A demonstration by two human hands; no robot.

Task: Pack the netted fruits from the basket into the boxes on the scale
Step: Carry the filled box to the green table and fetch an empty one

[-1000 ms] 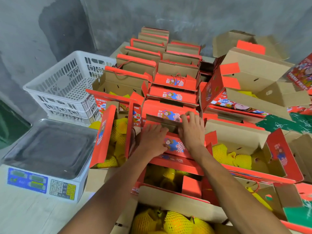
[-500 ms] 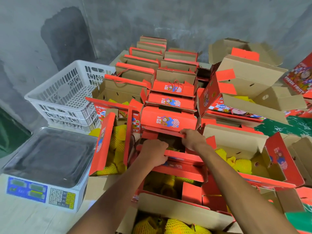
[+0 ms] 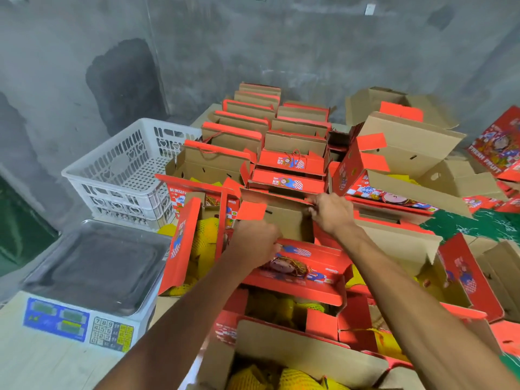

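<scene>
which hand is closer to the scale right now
Left. The left hand grips the front edge of the red box just right of the scale. The right hand pinches the box's back flap, farther right and farther back from the scale.

One white plastic lattice basket [image 3: 123,164] and one grey digital scale [image 3: 92,280] show. Two bare hands show. The red-and-brown cardboard boxes [image 3: 292,161] overlap too much to count.

Wall [image 3: 253,38]: rough grey concrete, unpainted, filling the upper half of the view; two faces meet at a vertical seam left of centre. Dark damp patch [image 3: 123,85] on the left face, arch-shaped. Green panel [image 3: 17,229] at the far left edge. Lighting: dim, even, diffuse.
</scene>
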